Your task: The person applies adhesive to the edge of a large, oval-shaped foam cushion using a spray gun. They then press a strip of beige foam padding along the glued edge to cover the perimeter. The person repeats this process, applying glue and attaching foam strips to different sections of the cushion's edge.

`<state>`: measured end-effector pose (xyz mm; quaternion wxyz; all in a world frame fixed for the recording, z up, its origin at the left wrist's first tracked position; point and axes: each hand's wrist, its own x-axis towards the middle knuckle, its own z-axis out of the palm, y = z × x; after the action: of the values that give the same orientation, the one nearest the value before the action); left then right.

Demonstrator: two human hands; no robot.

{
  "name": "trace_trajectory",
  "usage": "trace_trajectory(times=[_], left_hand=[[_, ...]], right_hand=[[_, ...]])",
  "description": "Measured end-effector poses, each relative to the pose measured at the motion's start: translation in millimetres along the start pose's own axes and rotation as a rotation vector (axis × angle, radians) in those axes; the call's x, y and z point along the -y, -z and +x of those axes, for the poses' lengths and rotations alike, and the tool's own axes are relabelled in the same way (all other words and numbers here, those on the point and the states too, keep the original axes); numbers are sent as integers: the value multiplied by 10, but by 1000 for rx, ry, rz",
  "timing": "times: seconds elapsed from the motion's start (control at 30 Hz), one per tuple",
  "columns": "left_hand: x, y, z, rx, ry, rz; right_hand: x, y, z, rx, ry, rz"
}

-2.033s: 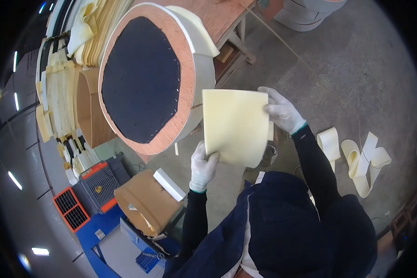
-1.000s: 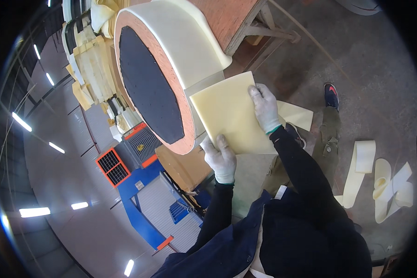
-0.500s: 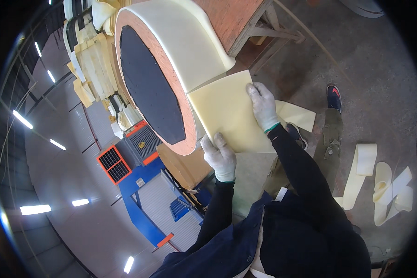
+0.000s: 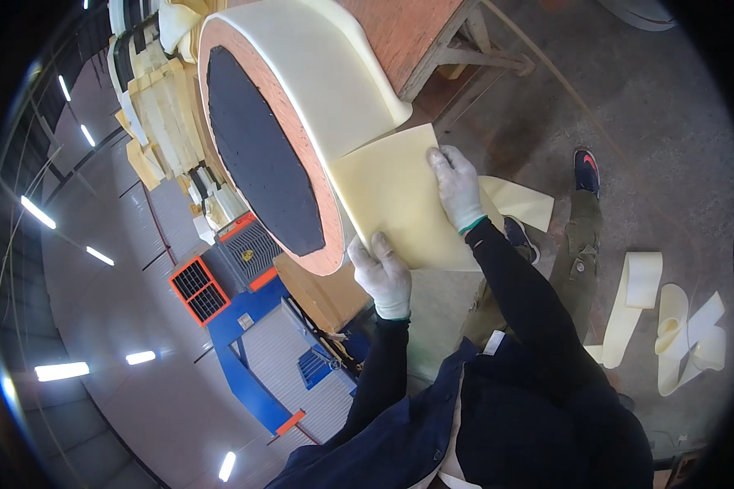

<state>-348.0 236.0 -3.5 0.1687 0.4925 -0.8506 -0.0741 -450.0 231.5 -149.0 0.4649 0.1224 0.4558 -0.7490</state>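
Observation:
A cream foam sheet (image 4: pixel 404 200) lies against the side of a large rounded wooden form (image 4: pixel 329 204) with a dark centre panel (image 4: pixel 261 155). My left hand (image 4: pixel 381 277), in a white glove, pinches the sheet's lower-left edge close to the form's rim. At the sheet's right edge my gloved right hand (image 4: pixel 459 186) grips it, thumb on the upper face and the other fingers mostly hidden. Pale foam padding (image 4: pixel 334 77) wraps the form's curved side above, and the sheet's top edge meets the end of that padding.
A wooden table (image 4: pixel 408 37) on timber legs supports the form. Curled foam offcuts (image 4: pixel 632 301) lie on the floor at right, and another strip (image 4: pixel 520 202) shows beyond my right hand. Stacked foam pieces (image 4: pixel 159 114) and a cardboard box (image 4: pixel 322 293) are at left.
Both hands and the foam sheet have shifted very slightly left in the picture, as has the form. The grip of each hand looks the same.

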Motion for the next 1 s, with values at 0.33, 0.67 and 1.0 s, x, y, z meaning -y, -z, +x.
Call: trace_trajectory(times=[0.33, 0.67, 1.0], left_hand=[[-23, 6, 15, -8, 76, 39], [-31, -2, 23, -2, 78, 52], [-46, -34, 7, -19, 93, 18]], right_hand=[[14, -78, -4, 0, -38, 46], [20, -129, 41, 36, -103, 113], [-12, -173, 137, 44, -87, 93]])
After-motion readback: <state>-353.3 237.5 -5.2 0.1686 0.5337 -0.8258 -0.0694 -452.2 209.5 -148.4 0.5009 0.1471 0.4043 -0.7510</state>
